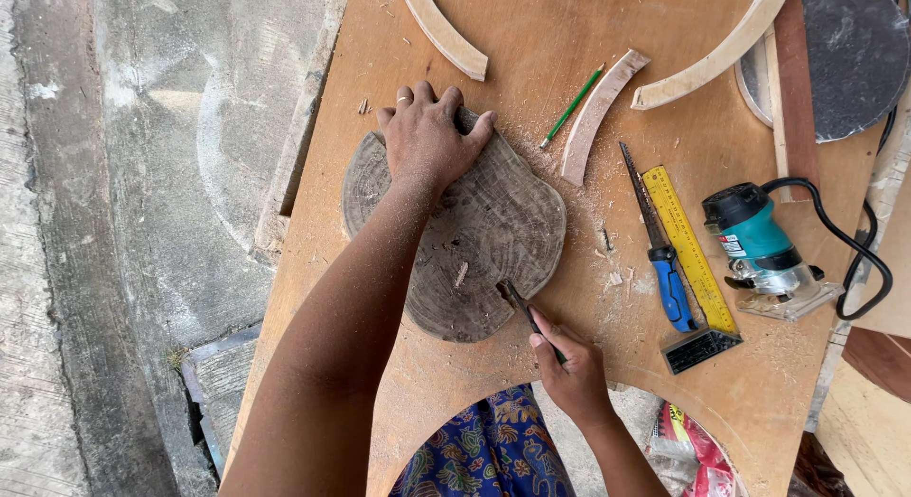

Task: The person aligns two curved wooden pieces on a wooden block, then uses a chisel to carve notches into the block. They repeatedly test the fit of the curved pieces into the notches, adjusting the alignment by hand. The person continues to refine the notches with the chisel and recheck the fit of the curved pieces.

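A dark, irregular wood slab (493,241) lies flat on a plywood bench (531,41). My left hand (427,136) presses palm-down on the slab's far edge, fingers spread. My right hand (567,369) grips a thin metal tool (520,305) whose tip meets the slab's near right edge. Sawdust is scattered around the slab and on my left forearm.
To the right lie a blue-handled small saw (660,241), a yellow square ruler (688,255) and a teal corded trim router (764,250). A green pencil (573,106) and curved wood strips (600,112) lie at the back. The bench has a round cut-out (531,421) near me.
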